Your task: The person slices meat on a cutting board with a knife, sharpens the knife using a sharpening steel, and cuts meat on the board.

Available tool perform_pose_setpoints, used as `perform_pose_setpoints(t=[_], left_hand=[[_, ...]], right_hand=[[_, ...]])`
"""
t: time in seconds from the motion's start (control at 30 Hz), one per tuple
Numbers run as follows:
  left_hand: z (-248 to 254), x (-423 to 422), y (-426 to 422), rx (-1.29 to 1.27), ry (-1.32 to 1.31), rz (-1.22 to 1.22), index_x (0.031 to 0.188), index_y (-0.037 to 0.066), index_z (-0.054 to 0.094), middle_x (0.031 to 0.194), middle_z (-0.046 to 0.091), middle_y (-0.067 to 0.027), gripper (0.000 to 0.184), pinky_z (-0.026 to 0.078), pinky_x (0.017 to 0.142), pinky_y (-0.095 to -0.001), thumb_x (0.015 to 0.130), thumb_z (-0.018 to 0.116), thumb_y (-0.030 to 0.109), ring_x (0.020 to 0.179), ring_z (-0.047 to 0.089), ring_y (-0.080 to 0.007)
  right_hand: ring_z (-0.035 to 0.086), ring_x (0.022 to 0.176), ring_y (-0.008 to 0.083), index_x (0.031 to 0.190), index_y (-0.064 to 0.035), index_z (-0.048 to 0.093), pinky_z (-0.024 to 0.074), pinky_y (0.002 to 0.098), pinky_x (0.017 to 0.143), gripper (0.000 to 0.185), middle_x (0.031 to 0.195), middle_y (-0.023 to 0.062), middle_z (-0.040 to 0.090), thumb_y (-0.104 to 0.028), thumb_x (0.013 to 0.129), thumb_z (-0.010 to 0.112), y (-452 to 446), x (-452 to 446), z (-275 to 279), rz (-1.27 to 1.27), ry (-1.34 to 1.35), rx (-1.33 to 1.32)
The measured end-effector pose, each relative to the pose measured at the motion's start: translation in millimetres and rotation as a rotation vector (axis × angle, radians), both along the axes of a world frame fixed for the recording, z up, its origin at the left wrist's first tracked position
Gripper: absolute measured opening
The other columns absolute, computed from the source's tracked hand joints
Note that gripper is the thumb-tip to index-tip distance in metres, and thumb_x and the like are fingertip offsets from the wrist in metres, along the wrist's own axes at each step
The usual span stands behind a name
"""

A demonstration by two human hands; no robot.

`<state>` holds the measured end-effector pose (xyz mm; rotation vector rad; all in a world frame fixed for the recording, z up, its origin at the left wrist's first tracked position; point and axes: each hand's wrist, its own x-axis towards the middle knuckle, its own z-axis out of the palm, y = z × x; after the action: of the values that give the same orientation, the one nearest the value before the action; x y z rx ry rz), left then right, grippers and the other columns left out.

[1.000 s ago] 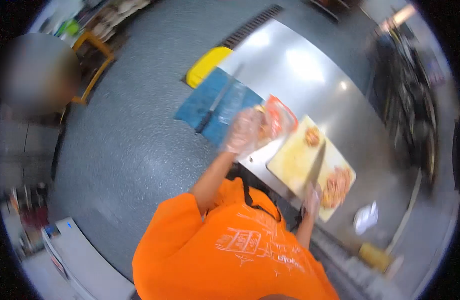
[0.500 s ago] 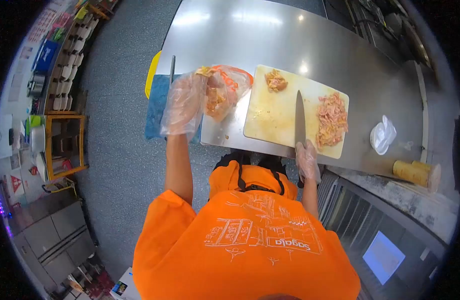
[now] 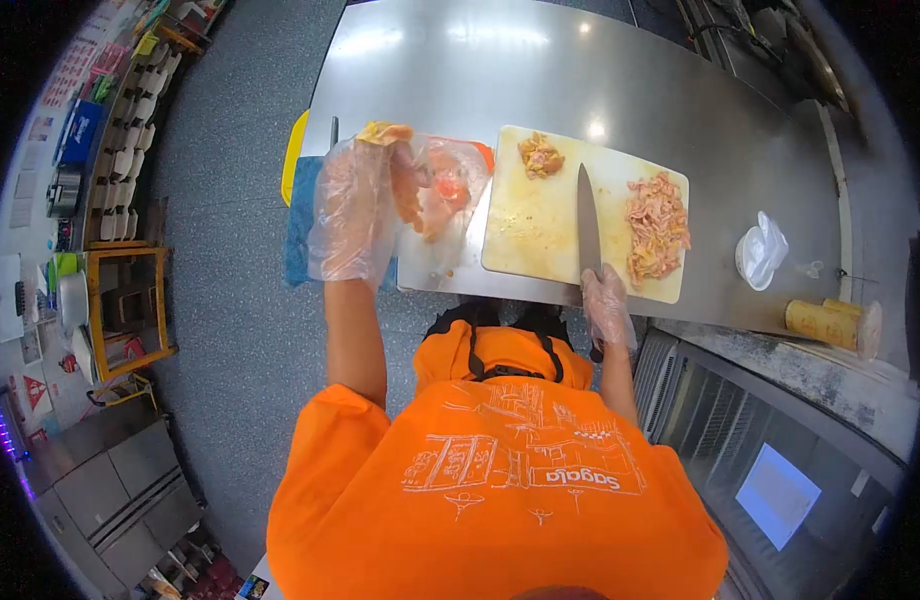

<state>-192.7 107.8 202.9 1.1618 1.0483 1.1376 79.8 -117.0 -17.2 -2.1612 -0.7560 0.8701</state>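
Observation:
My left hand (image 3: 355, 215), in a clear plastic glove, is closed on a piece of raw meat (image 3: 408, 190) that hangs down from it; yellowish skin or fat shows at its top. Just right of that hand, a clear plastic bag (image 3: 458, 185) with orange-red markings lies on the table. My right hand (image 3: 606, 305), gloved too, grips the handle of a large knife (image 3: 588, 222). The blade points away from me over the white cutting board (image 3: 515, 235). A small clump of meat (image 3: 541, 157) sits at the board's far left, and a pile of cut meat (image 3: 657, 228) along its right side.
Under the board is a steel table (image 3: 420, 85). On its right stand a white bowl with a plastic bag (image 3: 762, 252) and yellowish rolls (image 3: 830, 322). A blue cloth (image 3: 302, 215) and a yellow object (image 3: 295, 155) lie at the left edge.
My left hand has drawn the raw meat slightly left and away from the plastic bag, which now shows more fully. My right hand keeps the knife over the board, nearly unmoved.

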Motion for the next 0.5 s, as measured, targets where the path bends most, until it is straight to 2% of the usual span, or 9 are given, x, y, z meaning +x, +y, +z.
perform_pose_setpoints(t=[0.1, 0.13, 0.2, 0.23, 0.27, 0.33, 0.43, 0.5], left_hand=[[10.5, 16.2, -4.3, -0.020, 0.000, -0.121, 0.100, 0.007, 0.067, 0.091, 0.064, -0.0030, 0.031, 0.049, 0.074, -0.0312, 0.105, 0.059, 0.037, 0.078, 0.062, -0.0131], [3.6, 22.1, -4.7, 0.002, 0.040, -0.178, 0.103, 0.005, 0.069, 0.088, 0.064, -0.0025, 0.033, 0.049, 0.071, -0.0299, 0.107, 0.056, 0.035, 0.076, 0.061, -0.0123], [-16.2, 38.3, -5.6, 0.043, 0.121, -0.309, 0.108, 0.003, 0.072, 0.080, 0.065, -0.0015, 0.036, 0.050, 0.067, -0.0273, 0.109, 0.051, 0.033, 0.071, 0.061, -0.0109], [-23.8, 51.4, -7.9, 0.306, 0.269, -0.403, 0.107, 0.003, 0.071, 0.079, 0.065, -0.0034, 0.034, 0.052, 0.068, -0.0312, 0.107, 0.052, 0.030, 0.071, 0.063, -0.0150], [-31.5, 64.5, -10.3, 0.582, 0.390, -0.451, 0.106, 0.002, 0.071, 0.077, 0.066, -0.0053, 0.031, 0.053, 0.068, -0.0352, 0.105, 0.053, 0.028, 0.070, 0.064, -0.0191], [-86.1, 101.7, -19.4, 0.745, 0.660, -0.532, 0.106, 0.003, 0.072, 0.076, 0.066, -0.0079, 0.028, 0.054, 0.070, -0.0398, 0.102, 0.053, 0.025, 0.071, 0.067, -0.0246], [-188.4, 146.1, -50.8, 1.013, 0.828, -0.545, 0.099, 0.007, 0.072, 0.082, 0.069, -0.0100, 0.023, 0.054, 0.069, -0.0441, 0.097, 0.055, 0.022, 0.076, 0.068, -0.0296], [-221.4, 147.6, -61.8, 0.957, 1.100, -0.670, 0.094, 0.008, 0.070, 0.086, 0.068, -0.0105, 0.020, 0.054, 0.070, -0.0442, 0.095, 0.057, 0.022, 0.079, 0.068, -0.0294]], right_hand=[[0.066, 0.074, 0.0282, 0.104, 0.0041, 0.064, 0.0510, 0.0421, 0.071, 0.027, 0.080, 0.0189, 0.067, -0.021, 0.098, 0.058, 2.7, 2.6, 1.5, 0.035, -0.019, -0.024], [0.067, 0.075, 0.0283, 0.105, 0.0043, 0.065, 0.0512, 0.0418, 0.072, 0.027, 0.081, 0.0192, 0.067, -0.021, 0.098, 0.058, 2.3, 3.8, 2.8, 0.045, -0.025, -0.039], [0.054, 0.065, 0.0177, 0.102, 0.0011, 0.063, 0.0449, 0.0361, 0.061, 0.022, 0.073, 0.0075, 0.058, -0.020, 0.099, 0.059, -2.1, 4.5, -6.2, 0.009, -0.061, 0.046], [0.048, 0.061, 0.0124, 0.101, -0.0004, 0.062, 0.0417, 0.0333, 0.055, 0.019, 0.070, 0.0017, 0.053, -0.020, 0.099, 0.059, -5.4, 5.7, -9.7, -0.011, -0.080, 0.088], [0.049, 0.062, 0.0121, 0.103, -0.0006, 0.062, 0.0423, 0.0335, 0.056, 0.019, 0.070, 0.0017, 0.053, -0.019, 0.099, 0.059, -10.6, 8.1, -11.9, -0.037, -0.063, 0.097], [0.051, 0.064, 0.0114, 0.107, -0.0009, 0.062, 0.0434, 0.0339, 0.057, 0.019, 0.072, 0.0016, 0.055, -0.019, 0.099, 0.059, -16.4, 8.0, 1.3, -0.090, -0.028, 0.116], [0.068, 0.081, 0.0380, 0.109, 0.0048, 0.063, 0.0514, 0.0445, 0.076, 0.025, 0.086, 0.0247, 0.067, -0.017, 0.098, 0.057, -26.2, 15.4, 2.8, -0.159, 0.019, 0.000], [0.067, 0.086, 0.0431, 0.110, 0.0047, 0.062, 0.0509, 0.0478, 0.079, 0.024, 0.088, 0.0264, 0.067, -0.016, 0.098, 0.057, -31.0, 12.4, 2.4, -0.117, -0.177, 0.099]])
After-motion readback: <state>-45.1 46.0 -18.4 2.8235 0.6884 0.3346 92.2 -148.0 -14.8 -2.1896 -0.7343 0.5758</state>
